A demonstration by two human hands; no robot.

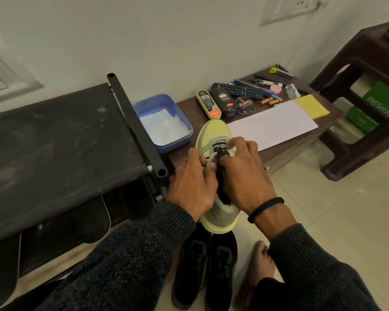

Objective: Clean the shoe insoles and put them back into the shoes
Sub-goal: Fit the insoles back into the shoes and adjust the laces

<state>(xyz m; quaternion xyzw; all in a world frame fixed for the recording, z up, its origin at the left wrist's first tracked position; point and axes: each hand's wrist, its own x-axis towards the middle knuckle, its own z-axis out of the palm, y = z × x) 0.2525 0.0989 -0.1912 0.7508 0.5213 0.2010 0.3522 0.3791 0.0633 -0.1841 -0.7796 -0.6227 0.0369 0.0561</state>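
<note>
A pale yellow-green sneaker (213, 131) with black laces lies on the front edge of the low brown table (189, 108), toe pointing away and heel hanging over the edge. My left hand (189, 182) and my right hand (243, 176) sit side by side over its lacing, and the fingers of both pinch the black laces near the tongue. The insole is not visible inside the shoe. Two black shoes (207, 272) stand on the floor below the sneaker.
A blue tub (184, 122) of white powder stands left of the sneaker. Polish bottles (222, 102), a tin, a remote (238, 89), pens, white paper (272, 124) and a yellow cloth (311, 106) lie behind. A black rack (54, 140) stands left, a brown stool (364, 108) right.
</note>
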